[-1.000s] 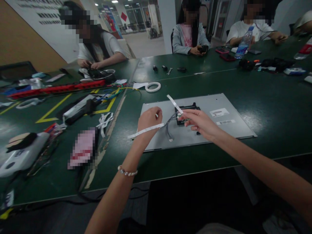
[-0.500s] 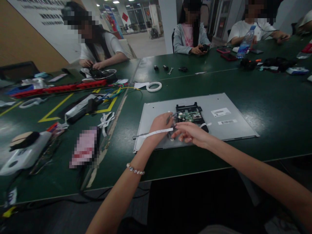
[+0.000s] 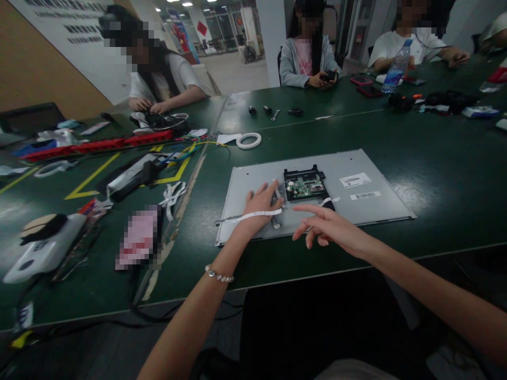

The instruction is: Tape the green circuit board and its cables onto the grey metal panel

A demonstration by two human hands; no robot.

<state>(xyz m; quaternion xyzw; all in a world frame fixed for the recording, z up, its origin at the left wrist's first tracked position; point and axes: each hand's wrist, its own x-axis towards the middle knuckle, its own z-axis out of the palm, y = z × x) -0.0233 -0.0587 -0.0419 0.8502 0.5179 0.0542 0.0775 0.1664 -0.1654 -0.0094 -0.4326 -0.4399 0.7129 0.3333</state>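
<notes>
A flat silver panel [image 3: 380, 208] lies on the green table, with a green circuit board [image 3: 303, 188] in a black frame at its middle. My left hand [image 3: 257, 208] rests on the panel left of the board, fingers spread over a greyish, partly see-through strip [image 3: 276, 220]. What that strip is I cannot make out. Across the back of this hand runs a narrow white strip [image 3: 259, 214]. My right hand [image 3: 328, 227] hovers over the panel's near edge, fingers apart and holding nothing. Close to it, a white tab [image 3: 327, 201] sticks out beside the board.
A roll of white tape [image 3: 249, 141] lies beyond the panel. Farther back are a small wrench [image 3: 275, 115] and several black parts. A pink pouch-like item [image 3: 138, 237], tangled white strips [image 3: 173, 198] and a red power strip [image 3: 99, 146] are on the left. Three people sit across the table.
My right hand has drawn back toward me and to the right, away from my left hand. The left hand's fingers have spread out on the panel.
</notes>
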